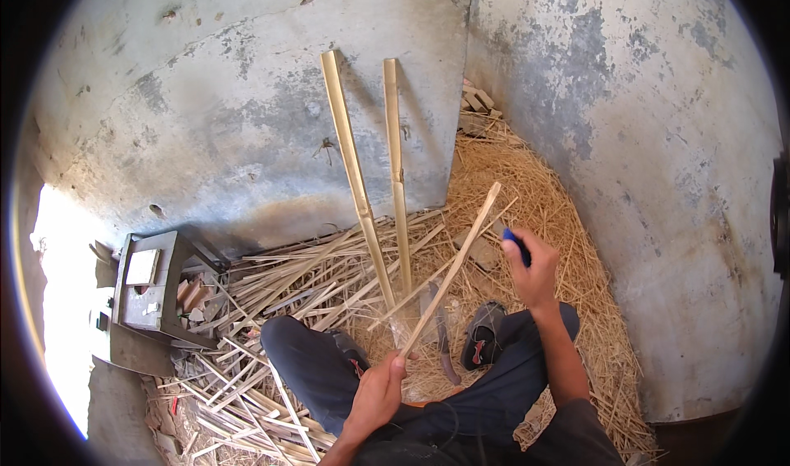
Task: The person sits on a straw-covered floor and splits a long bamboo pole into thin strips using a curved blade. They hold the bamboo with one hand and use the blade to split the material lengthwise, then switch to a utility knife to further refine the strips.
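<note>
Surroundings: two long split bamboo poles (pixel 362 178) lean upright against the grey wall (pixel 247 112), tops apart, bases in the litter just ahead of the knees. A heap of thin split strips (pixel 271 293) spreads from the poles' bases leftward and down past the left knee. A chopping blade (pixel 443 334) lies on the ground between the feet, dark, pointing toward the person. A dark sandal (pixel 481 334) sits on the right foot, just beside the blade. At left, a small metal stool (pixel 152 293) stands near the strips, with brick pieces beside it. Small wood blocks (pixel 477 104) are stacked in the far corner.

Surface and room: floor covered in dry straw and shavings (pixel 568 244), thickest along the right wall. Two weathered concrete walls meet in a corner ahead. Strong daylight enters at far left.

Work piece and grip: the left hand (pixel 378 392) is closed round the lower end of a thin bamboo strip (pixel 457 260), thumb on top. The strip rises from that fist up and to the right, its free tip ending near the straw by the corner. The right hand (pixel 535 268) is raised just right of the strip's upper part, fingers curled shut on a small blue-handled tool (pixel 517 244); only its blue end shows. Whether the tool touches the strip I cannot tell.
</note>
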